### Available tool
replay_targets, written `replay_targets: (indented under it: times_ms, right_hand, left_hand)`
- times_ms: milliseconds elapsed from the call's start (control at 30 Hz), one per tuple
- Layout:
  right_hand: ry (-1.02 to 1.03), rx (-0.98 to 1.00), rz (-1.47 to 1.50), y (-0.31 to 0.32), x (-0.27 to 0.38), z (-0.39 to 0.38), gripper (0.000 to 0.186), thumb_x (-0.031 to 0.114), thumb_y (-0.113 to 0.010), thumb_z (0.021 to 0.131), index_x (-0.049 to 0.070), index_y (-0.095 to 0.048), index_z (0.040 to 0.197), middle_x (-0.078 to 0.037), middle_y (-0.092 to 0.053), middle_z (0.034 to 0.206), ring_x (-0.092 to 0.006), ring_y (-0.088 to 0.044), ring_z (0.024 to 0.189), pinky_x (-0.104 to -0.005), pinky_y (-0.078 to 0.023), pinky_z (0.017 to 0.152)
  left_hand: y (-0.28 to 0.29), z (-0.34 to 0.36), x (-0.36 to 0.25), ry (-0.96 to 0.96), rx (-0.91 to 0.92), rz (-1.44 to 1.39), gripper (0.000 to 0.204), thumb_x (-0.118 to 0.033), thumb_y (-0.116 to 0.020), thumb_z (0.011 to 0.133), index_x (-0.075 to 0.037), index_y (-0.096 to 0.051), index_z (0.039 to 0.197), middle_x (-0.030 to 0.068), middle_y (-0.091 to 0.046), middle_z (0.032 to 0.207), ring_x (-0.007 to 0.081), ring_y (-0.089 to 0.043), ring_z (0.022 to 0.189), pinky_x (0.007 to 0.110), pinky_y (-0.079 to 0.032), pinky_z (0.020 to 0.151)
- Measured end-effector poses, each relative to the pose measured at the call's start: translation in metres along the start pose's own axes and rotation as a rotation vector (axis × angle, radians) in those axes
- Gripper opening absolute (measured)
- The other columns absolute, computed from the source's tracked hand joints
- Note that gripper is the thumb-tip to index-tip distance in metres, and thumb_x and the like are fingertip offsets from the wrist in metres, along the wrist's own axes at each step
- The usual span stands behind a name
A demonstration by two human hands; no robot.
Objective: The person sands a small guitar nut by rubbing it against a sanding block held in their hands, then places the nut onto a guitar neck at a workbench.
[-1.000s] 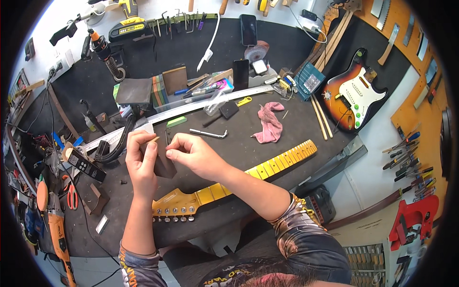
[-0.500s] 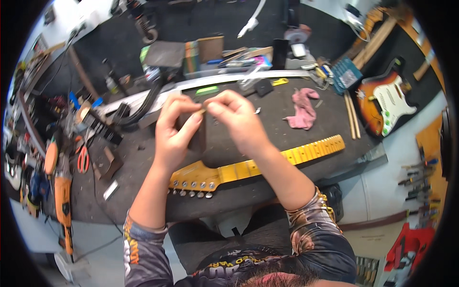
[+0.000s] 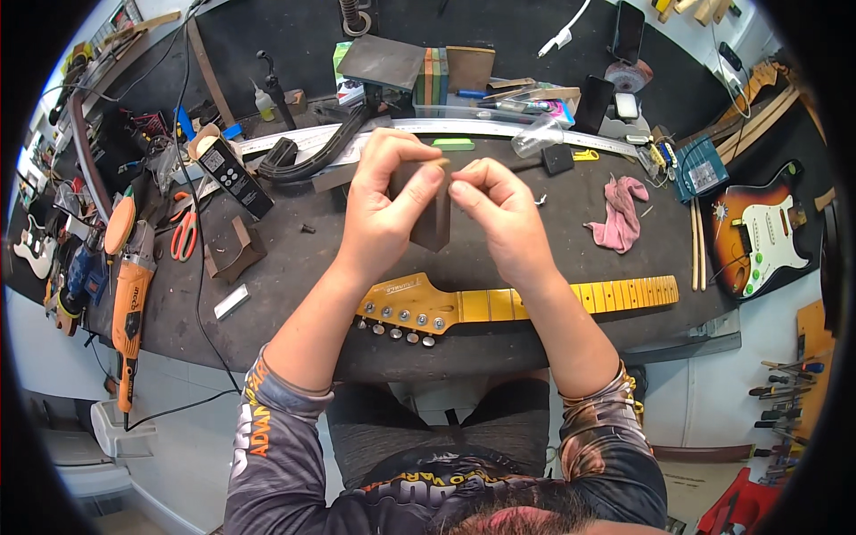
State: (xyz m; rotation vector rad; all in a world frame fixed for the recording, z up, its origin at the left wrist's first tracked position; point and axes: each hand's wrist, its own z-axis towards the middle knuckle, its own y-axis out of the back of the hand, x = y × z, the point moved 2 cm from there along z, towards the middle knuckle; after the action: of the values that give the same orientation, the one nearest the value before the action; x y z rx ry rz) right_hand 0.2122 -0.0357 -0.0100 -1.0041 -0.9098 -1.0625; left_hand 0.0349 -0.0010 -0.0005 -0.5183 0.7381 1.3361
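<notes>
My left hand (image 3: 382, 214) grips a dark brown rectangular piece (image 3: 431, 227), its fingers curled over the top and its thumb by a small pale tan bit (image 3: 442, 163). My right hand (image 3: 504, 218) is pinched at that piece's right upper edge, close to my left thumb; what its fingertips hold is too small to make out. Below both hands, a yellow guitar neck (image 3: 571, 296) with a headstock and tuning pegs lies across the dark bench (image 3: 276, 330).
An orange corded power tool (image 3: 134, 303), red-handled pliers (image 3: 184, 234) and a folded brown piece (image 3: 234, 248) lie left. Behind are a long metal straightedge (image 3: 495, 129) and clutter. A pink cloth (image 3: 615, 214), wooden sticks (image 3: 697, 245) and a sunburst guitar body (image 3: 762, 227) lie right.
The camera view has swung, shifting the bench rightward in the picture. My hands stay together over the guitar neck, still on the brown piece, with only small finger shifts.
</notes>
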Motion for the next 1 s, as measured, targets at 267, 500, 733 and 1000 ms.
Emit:
replay_targets:
  times_ms: [267, 500, 733, 1000]
  right_hand:
    - [0.016, -0.012, -0.008, 0.000, 0.000, 0.000, 0.009, 0.012, -0.070, 0.106, 0.005, -0.066, 0.105, 0.003, -0.067, 0.098, -0.0031, -0.058, 0.092, -0.0226, -0.048, 0.082]
    - [-0.040, 0.059, -0.051, -0.003, -0.005, 0.001, 0.010, 0.014, -0.071, 0.106, 0.005, -0.068, 0.107, 0.003, -0.067, 0.098, -0.0032, -0.057, 0.091, -0.0240, -0.047, 0.082]
    - [-0.205, 0.064, 0.307, 0.003, -0.002, 0.004, 0.016, 0.017, -0.071, 0.104, 0.003, -0.073, 0.113, 0.003, -0.067, 0.095, -0.0065, -0.053, 0.085, -0.0247, -0.043, 0.083]
    - [0.008, -0.008, 0.014, -0.001, 0.002, 0.001, 0.011, 0.013, -0.069, 0.107, 0.002, -0.070, 0.111, 0.001, -0.069, 0.100, -0.0040, -0.059, 0.092, -0.0237, -0.048, 0.084]
  left_hand:
    - [-0.003, -0.002, 0.001, 0.019, -0.026, -0.025, 0.016, -0.015, -0.075, 0.099, -0.003, -0.071, 0.109, 0.0082, -0.061, 0.112, 0.0204, -0.060, 0.108, 0.033, -0.047, 0.096]
    - [0.010, 0.003, -0.001, 0.051, -0.216, 0.009, 0.017, -0.016, -0.071, 0.105, -0.002, -0.069, 0.115, 0.0049, -0.062, 0.112, 0.0147, -0.060, 0.107, 0.030, -0.049, 0.095]
    - [0.010, 0.005, -0.005, 0.133, -0.195, -0.160, 0.016, -0.015, -0.072, 0.105, -0.003, -0.071, 0.114, 0.0028, -0.063, 0.107, 0.0117, -0.061, 0.103, 0.028, -0.050, 0.092]
    - [0.001, 0.002, -0.010, -0.014, -0.045, 0.090, 0.019, -0.018, -0.080, 0.097, -0.003, -0.073, 0.107, 0.0080, -0.064, 0.106, 0.0207, -0.062, 0.103, 0.034, -0.049, 0.093]
